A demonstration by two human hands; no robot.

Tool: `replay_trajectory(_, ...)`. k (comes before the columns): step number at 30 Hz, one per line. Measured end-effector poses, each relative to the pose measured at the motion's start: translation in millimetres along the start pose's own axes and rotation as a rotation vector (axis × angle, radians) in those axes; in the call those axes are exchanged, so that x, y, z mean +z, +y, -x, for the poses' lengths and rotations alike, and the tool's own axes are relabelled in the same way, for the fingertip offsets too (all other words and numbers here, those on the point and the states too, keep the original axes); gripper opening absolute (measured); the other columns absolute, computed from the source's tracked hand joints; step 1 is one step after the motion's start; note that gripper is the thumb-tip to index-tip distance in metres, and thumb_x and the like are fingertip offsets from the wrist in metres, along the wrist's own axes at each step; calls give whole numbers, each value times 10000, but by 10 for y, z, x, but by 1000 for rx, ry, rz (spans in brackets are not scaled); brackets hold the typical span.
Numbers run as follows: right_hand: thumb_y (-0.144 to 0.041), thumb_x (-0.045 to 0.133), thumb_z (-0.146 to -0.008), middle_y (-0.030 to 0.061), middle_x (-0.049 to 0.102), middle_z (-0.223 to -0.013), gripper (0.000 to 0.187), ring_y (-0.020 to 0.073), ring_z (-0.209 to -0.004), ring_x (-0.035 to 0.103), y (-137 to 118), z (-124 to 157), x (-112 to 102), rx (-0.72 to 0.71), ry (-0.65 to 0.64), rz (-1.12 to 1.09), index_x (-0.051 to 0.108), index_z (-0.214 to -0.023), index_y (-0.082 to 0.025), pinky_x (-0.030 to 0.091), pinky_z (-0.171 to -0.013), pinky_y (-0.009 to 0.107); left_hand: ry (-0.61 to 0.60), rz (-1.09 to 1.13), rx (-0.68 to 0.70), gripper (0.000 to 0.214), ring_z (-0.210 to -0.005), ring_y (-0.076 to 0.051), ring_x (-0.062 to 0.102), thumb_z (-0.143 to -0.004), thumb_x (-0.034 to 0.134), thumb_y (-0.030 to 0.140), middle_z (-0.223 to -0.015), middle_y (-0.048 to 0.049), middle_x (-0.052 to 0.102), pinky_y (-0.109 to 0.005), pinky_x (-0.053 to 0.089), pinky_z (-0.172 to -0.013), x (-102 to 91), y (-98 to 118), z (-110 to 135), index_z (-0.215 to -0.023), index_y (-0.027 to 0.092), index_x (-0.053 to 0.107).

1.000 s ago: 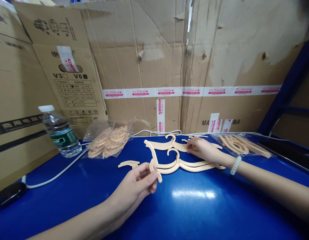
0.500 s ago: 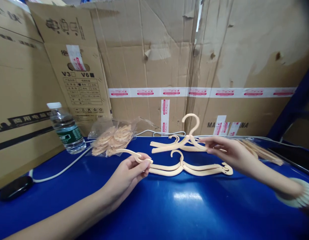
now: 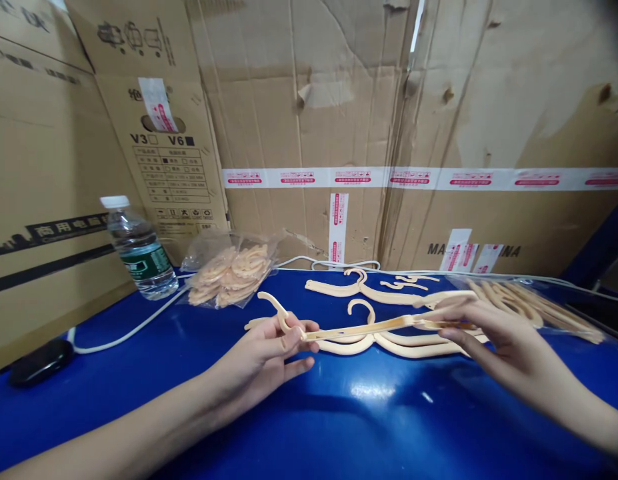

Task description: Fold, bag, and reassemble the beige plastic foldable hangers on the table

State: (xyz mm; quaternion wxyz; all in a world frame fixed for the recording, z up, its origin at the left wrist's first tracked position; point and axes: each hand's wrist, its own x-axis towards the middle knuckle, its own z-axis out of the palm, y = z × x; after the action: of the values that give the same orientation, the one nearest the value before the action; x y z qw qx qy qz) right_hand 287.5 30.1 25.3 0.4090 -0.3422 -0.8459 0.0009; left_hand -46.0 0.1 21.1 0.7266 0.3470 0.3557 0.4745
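Observation:
My left hand point(image 3: 283, 350) pinches a small curved beige hook piece point(image 3: 272, 303) between thumb and fingers. A beige clothes hanger point(image 3: 356, 329), seen almost edge-on, stretches between my hands above the blue table. One end of it meets the hook piece at my left fingertips; whether they are joined cannot be made out. My right hand point(image 3: 493, 333) is closed on the hanger's other side, with thumb below and fingers over it. Just beneath lies a second hanger point(image 3: 419, 349), partly covered. Farther back another hanger point(image 3: 333, 289) lies flat, with several small hook pieces point(image 3: 409, 284) beside it.
A clear bag of beige pieces point(image 3: 229, 273) lies at the back left, near a water bottle point(image 3: 143, 260). Another bag of hanger parts point(image 3: 539, 310) lies at the right. A black device point(image 3: 41, 363) and white cable point(image 3: 123, 343) are at left. Cardboard boxes point(image 3: 299, 140) wall the back.
My right hand has taken the upright hanger from the back and brought it forward, so it now reaches my left hand. The view has shifted slightly.

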Motion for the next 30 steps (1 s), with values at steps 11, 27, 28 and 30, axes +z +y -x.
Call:
replay_trajectory(11,-159,512,-917,20,685,-935,222,219,-878,672,-150,31,3,-41,23,-1,635,-1013,-318,538,-741,328,13,-55,29,339,-686,-117,652,-559,951,210,-816,-31,718,-230,519,-699,29,8,-5,-673,141,639)
replay_trajectory(27,-175,543,-917,33,712,-911,177,190,-811,697,-305,66,81,-40,-10,19,652,-1018,-271,558,-660,261,213,-98,170,368,-515,-104,606,-489,916,114,-621,-4,676,-186,493,-524,-20,-56,-64,-605,142,568)
replay_trajectory(28,-184,548,-917,33,715,-908,173,191,-809,697,-321,67,83,-30,-5,15,658,-1018,-271,561,-663,262,215,-100,177,344,-516,-100,608,-519,899,93,-626,-3,675,-180,497,-522,-15,-50,-59,-610,141,570)
replay_trajectory(30,-197,557,-915,31,721,-901,167,191,-799,698,-347,67,83,-12,6,11,667,-1011,-277,564,-659,264,227,-108,185,275,-538,-96,620,-610,847,51,-668,-22,693,-169,516,-539,9,-33,-44,-630,133,586)
